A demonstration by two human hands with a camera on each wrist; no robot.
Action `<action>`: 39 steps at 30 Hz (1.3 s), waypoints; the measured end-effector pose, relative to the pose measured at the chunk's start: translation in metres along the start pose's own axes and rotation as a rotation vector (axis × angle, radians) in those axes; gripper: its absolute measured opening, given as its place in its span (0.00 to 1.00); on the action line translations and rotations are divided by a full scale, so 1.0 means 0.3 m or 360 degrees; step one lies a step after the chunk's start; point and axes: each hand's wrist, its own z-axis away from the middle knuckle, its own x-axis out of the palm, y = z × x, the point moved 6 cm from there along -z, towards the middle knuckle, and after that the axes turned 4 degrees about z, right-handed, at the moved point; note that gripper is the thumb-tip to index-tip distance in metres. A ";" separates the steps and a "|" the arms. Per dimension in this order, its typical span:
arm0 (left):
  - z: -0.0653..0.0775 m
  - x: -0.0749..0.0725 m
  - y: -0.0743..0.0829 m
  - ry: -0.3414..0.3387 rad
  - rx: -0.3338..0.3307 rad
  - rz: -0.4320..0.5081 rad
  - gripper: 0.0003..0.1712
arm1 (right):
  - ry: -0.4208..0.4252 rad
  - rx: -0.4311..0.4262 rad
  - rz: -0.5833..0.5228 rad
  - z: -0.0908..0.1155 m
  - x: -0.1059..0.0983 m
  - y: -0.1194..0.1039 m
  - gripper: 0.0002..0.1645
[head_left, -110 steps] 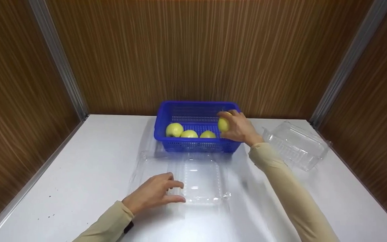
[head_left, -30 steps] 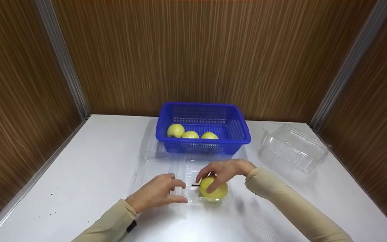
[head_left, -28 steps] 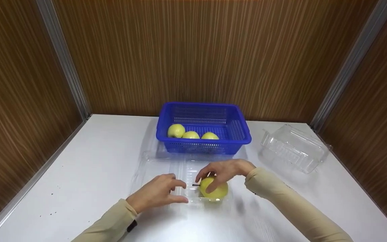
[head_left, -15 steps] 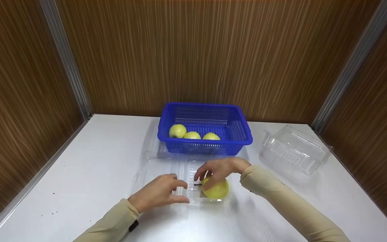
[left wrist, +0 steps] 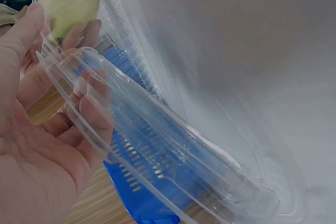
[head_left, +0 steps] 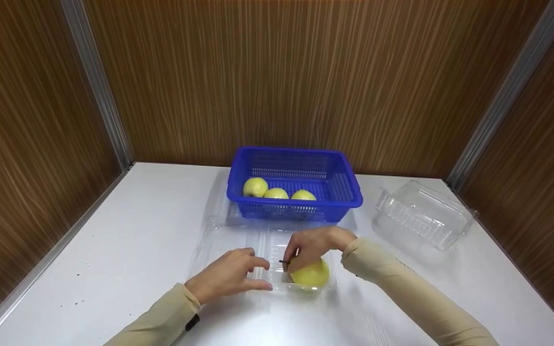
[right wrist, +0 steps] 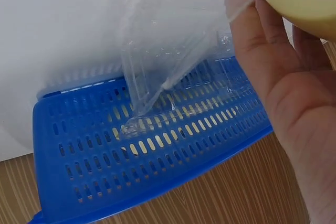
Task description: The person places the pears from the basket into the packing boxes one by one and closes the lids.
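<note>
A clear plastic clamshell box (head_left: 224,235) lies unfolded on the white table, in front of the blue basket. In its right half sits a yellow pear (head_left: 313,276), its dark stem pointing left. My right hand (head_left: 310,247) comes over the pear from behind and grips it, fingers bent down near the stem. My left hand (head_left: 226,276) is over the box's near left part, thumb and forefinger spread apart with a gap between them. In the left wrist view, the fingers of that hand (left wrist: 42,129) show partly through the box's clear wall (left wrist: 157,124).
The blue basket (head_left: 282,210) stands at the back middle, with three yellow fruits (head_left: 256,186) along its near side. A second clear plastic box (head_left: 423,214) lies tilted at the right. Wood-patterned walls (head_left: 277,81) enclose the table (head_left: 128,230) at the back and sides.
My right hand has carried the pear from the basket into the box's right half. Lately its fingers have dipped lower by the stem. My left hand has hardly moved.
</note>
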 end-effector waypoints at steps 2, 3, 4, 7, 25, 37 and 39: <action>0.002 -0.002 0.002 0.0010 0.0013 -0.0010 0.28 | 0.0011 -0.0010 0.0000 -0.003 -0.003 -0.005 0.13; 0.003 -0.003 0.002 0.0012 0.0018 -0.0010 0.28 | 0.0018 -0.0016 0.0006 -0.005 -0.005 -0.007 0.13; 0.004 -0.004 0.003 0.0015 0.0022 -0.0012 0.28 | 0.0024 -0.0023 0.0015 -0.008 -0.006 -0.008 0.14; 0.005 -0.005 0.003 0.0022 0.0032 -0.0012 0.28 | 0.0032 -0.0070 0.0059 -0.015 -0.006 -0.015 0.15; 0.001 0.000 0.001 0.0002 0.0033 -0.0017 0.29 | 0.0161 -0.0136 0.0155 -0.033 -0.086 -0.026 0.24; -0.002 0.005 0.003 -0.0005 0.0017 0.0007 0.29 | 0.0513 -0.0225 0.0162 -0.015 -0.233 -0.053 0.18; -0.002 0.004 0.006 0.0006 0.0027 0.0006 0.29 | 0.0619 -0.0234 0.0138 -0.011 -0.260 -0.056 0.16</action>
